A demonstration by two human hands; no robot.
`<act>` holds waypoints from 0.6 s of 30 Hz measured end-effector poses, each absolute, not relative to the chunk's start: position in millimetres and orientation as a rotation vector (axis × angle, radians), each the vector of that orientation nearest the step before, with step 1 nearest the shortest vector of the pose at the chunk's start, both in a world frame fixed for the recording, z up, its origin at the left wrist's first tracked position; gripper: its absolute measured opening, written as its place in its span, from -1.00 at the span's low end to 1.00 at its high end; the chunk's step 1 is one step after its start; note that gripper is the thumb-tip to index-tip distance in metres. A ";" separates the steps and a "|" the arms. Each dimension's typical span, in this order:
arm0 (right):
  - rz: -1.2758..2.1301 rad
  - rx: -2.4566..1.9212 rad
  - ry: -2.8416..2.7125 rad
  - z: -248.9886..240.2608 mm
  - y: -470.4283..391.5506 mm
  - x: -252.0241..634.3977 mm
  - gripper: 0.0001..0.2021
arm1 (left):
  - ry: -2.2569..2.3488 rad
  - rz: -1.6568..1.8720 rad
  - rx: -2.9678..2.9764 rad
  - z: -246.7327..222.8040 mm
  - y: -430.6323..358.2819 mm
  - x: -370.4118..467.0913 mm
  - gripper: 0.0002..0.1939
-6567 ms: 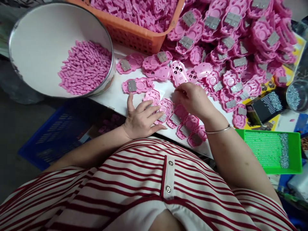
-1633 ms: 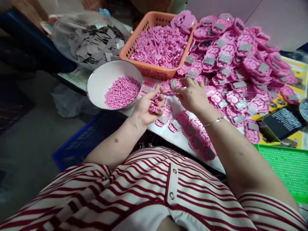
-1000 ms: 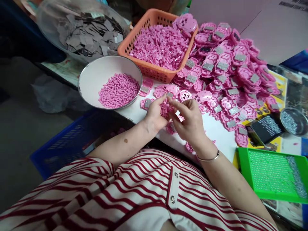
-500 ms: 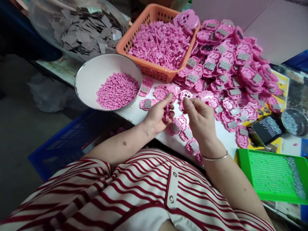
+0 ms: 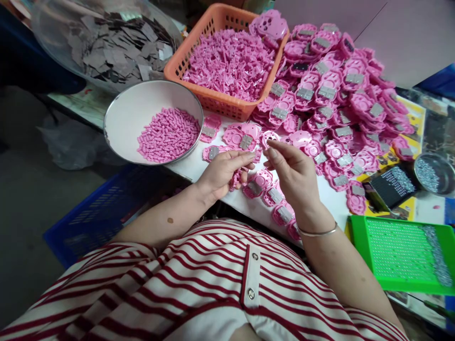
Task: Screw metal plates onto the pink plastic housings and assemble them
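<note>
My left hand (image 5: 225,174) is curled around small pink plastic pieces (image 5: 235,180), which show below its fingers. Its thumb lies along the top, pressed toward the forefinger. Close by on the right, my right hand (image 5: 294,173) has thumb and forefinger brought together; whatever is in that pinch is too small or hidden to make out. The two sets of fingertips are a short gap apart above the white tabletop (image 5: 231,201). Pink plastic shell halves with grey metal plates lie around them, including one shell (image 5: 254,185) just below the hands and a pink shell (image 5: 270,137) behind.
A white bowl (image 5: 119,111) holds small pink pieces. Behind it stands an orange basket (image 5: 227,106) of pink parts, beside a large pile of shells (image 5: 330,90). At right are a green tray (image 5: 362,265), a black tray (image 5: 386,192) and a metal bowl of screws (image 5: 444,177).
My left thumb has come down flatter toward the forefinger, and that hand sits slightly lower and to the left. The right forefinger has straightened out over the thumb. The whole view has shifted a little.
</note>
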State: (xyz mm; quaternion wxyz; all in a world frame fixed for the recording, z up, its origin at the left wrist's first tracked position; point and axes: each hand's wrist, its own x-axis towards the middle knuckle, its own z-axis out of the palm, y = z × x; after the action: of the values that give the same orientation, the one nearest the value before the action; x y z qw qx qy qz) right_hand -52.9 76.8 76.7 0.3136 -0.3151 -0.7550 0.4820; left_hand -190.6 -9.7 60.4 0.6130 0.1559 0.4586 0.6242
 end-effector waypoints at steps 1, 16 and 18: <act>1.197 -0.752 -2.038 76.6 77.6 -50.8 -0.66 | 1.057 1.436 0.356 59.2 -9.8 -191.3 -0.86; 0.565 -0.304 -2.495 56.2 56.0 -44.6 -0.81 | 1.122 1.279 0.360 50.7 -34.3 -211.0 -0.80; 0.497 -0.324 -2.493 53.3 60.3 -44.0 -0.82 | 1.197 1.322 0.421 49.3 -40.3 -213.9 -0.79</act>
State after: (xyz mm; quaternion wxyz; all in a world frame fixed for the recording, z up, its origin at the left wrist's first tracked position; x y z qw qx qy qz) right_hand -44.0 60.3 53.3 0.2854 -0.1213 -0.9324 0.1858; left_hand -213.9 -40.3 49.3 0.6088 0.1823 0.5182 0.5724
